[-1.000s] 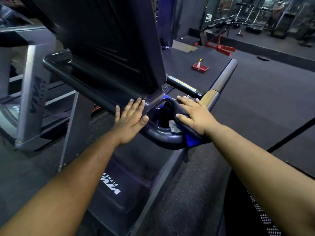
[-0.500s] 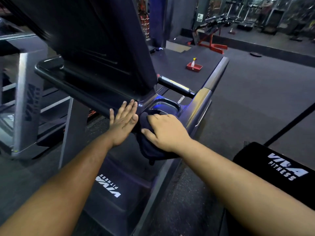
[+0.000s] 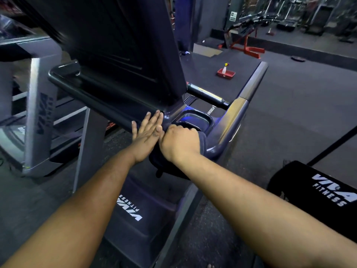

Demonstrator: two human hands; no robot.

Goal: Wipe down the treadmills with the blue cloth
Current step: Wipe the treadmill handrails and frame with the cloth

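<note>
I stand at the front of a dark treadmill (image 3: 116, 55), facing the back of its tilted console. My left hand (image 3: 147, 134) lies flat with straight fingers against the console's lower edge. My right hand (image 3: 178, 142) grips the blue cloth (image 3: 164, 165) in a fist and presses it on the curved front bar, right beside the left hand. The cloth looks dark here and hangs below the fist. A cup holder recess (image 3: 195, 118) sits just beyond the right hand.
A second treadmill's silver upright (image 3: 36, 117) stands at the left. A red tray with a spray bottle (image 3: 225, 72) sits on the treadmill belt. A black "VIVA FITNESS" block (image 3: 316, 192) lies at the lower right. Red gym equipment (image 3: 245, 45) stands beyond.
My right hand slid the cloth left along the front bar, from the cup holder's right rim to right beside my left hand, and closed into a fist. The left hand stayed on the console edge.
</note>
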